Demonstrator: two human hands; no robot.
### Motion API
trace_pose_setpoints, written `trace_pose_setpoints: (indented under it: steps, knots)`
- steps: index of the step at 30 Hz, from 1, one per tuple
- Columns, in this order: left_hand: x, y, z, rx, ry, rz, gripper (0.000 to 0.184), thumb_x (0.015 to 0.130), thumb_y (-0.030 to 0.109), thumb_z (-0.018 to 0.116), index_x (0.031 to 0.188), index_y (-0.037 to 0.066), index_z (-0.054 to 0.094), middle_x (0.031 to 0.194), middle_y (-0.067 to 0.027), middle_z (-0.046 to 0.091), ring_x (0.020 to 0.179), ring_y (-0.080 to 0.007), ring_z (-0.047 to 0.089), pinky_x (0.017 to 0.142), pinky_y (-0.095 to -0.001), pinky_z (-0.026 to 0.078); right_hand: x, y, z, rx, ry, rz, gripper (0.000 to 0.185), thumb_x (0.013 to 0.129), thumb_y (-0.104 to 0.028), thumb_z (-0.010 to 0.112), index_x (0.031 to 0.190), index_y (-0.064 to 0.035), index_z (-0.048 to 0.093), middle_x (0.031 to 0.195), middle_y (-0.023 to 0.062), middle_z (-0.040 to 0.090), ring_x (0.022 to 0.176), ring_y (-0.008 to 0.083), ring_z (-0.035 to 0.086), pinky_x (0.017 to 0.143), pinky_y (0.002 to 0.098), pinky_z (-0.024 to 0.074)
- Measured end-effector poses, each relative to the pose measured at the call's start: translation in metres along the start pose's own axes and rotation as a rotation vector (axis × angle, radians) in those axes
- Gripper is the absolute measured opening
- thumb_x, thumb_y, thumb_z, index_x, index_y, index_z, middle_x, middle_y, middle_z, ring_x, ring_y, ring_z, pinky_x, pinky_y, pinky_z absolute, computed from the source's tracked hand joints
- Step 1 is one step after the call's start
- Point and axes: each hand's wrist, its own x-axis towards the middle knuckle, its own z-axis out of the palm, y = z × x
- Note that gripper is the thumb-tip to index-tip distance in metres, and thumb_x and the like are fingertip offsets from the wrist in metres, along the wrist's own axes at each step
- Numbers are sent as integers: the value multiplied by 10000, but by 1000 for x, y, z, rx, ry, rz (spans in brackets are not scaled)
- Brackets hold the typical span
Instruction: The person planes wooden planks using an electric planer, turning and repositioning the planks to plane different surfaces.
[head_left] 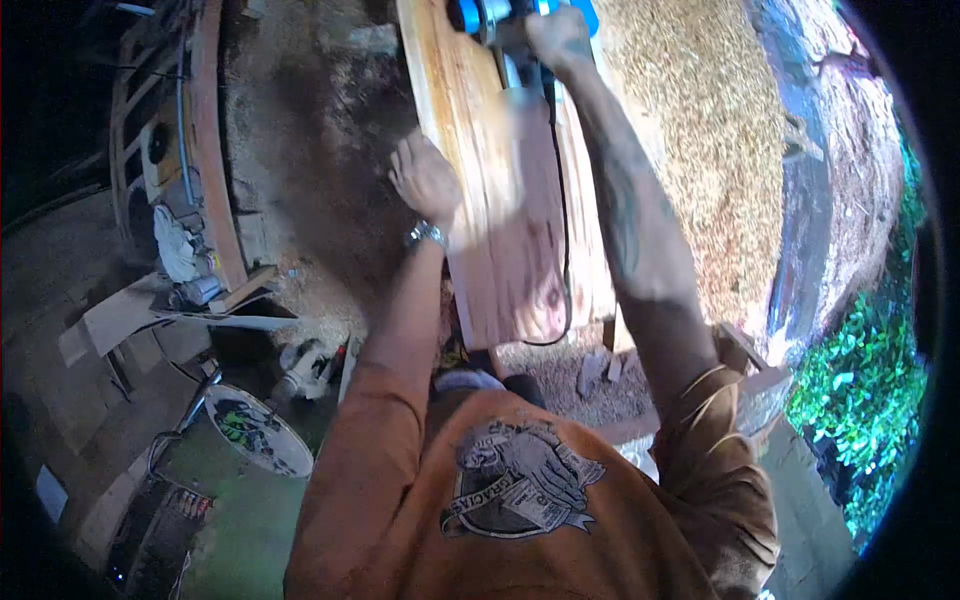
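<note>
Plank (505, 270) lying lengthwise before the person, with a blue tool (494, 14) on its far part.
The right hand (560, 38) grasps the tool, fingers closed; the left hand (428, 180) is at the plank's left edge, fingers loosely extended, holding nothing, contact with the wood unclear. A black cord (563, 215) trails over the plank to its near end; sawdust (705, 150) lies to the right.
</note>
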Motion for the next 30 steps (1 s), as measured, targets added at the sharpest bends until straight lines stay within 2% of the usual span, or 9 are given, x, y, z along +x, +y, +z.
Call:
trace_pose_setpoints:
  steps: [5, 8, 9, 14, 18, 21, 25, 27, 30]
  knots:
    - [-2, -11, 17, -34, 101, 59, 263, 1016, 212, 443, 1134, 74, 634, 1063, -172, 675, 980, -403, 621, 842, -522, 480, -231, 5, -97, -34, -84, 37, 194, 842, -126, 591, 921, 20, 692, 847, 248, 710, 808, 411, 711, 704, 463, 546]
    - [-6, -15, 15, -70, 22, 57, 303, 1031, 237, 422, 1153, 44, 621, 1096, -220, 670, 989, -440, 628, 868, -533, 491, -375, 58, -131, 156, -130, 271, 108, 879, -108, 688, 922, -10, 678, 727, 72, 675, 651, 146, 626, 595, 337, 493]
    - [-5, -15, 15, -83, 21, 59, 317, 1034, 250, 415, 1156, 39, 619, 1094, -237, 666, 986, -452, 631, 868, -536, 497, -418, 71, -146, 322, -202, 436, 177, 831, -79, 684, 996, -14, 687, 811, 154, 709, 746, 255, 711, 653, 388, 533]
    - [-5, -11, 14, -97, -85, 13, 356, 1037, 200, 405, 1204, -46, 600, 1150, -293, 645, 1076, -467, 614, 959, -520, 488, -563, 92, -203, 216, -155, 475, 176, 764, -13, 736, 927, -1, 670, 792, 75, 676, 711, 140, 631, 658, 330, 517]
    - [-6, -20, 26, -129, 31, 112, 381, 1040, 253, 393, 1166, -32, 611, 1103, -300, 655, 1008, -473, 631, 891, -530, 502, -548, 90, -208, 266, -198, 543, 162, 769, -11, 729, 920, -1, 673, 797, 72, 680, 707, 132, 624, 651, 320, 509]
    - [-8, -14, 20, -118, 29, 93, 376, 1041, 249, 401, 1167, -33, 615, 1104, -296, 663, 1016, -470, 636, 892, -529, 502, -499, 99, -192, 222, -175, 266, 143, 778, -17, 727, 911, -4, 674, 769, 67, 676, 679, 130, 617, 634, 313, 502]
    - [-5, -8, 19, -70, -19, -8, 351, 1042, 236, 411, 1155, -15, 629, 1111, -280, 672, 1016, -463, 644, 888, -525, 507, -398, 76, -164, 283, -154, 396, 108, 798, -55, 727, 868, -9, 658, 718, 41, 662, 638, 131, 610, 589, 318, 488]
    - [-4, -7, 16, -76, 13, 43, 342, 1041, 225, 414, 1155, -15, 629, 1107, -279, 674, 1011, -464, 645, 883, -525, 508, -353, 86, -146, 269, -149, 347, 129, 765, -30, 698, 884, -7, 655, 750, 100, 666, 669, 191, 633, 636, 353, 506]
    - [-2, -3, 8, -1, -38, 39, 277, 1027, 178, 446, 1138, -9, 616, 1071, -251, 673, 983, -440, 631, 867, -530, 484, -269, 46, -132, 266, -98, 329, 95, 781, -97, 694, 802, -11, 661, 690, 28, 657, 635, 112, 604, 570, 320, 478]
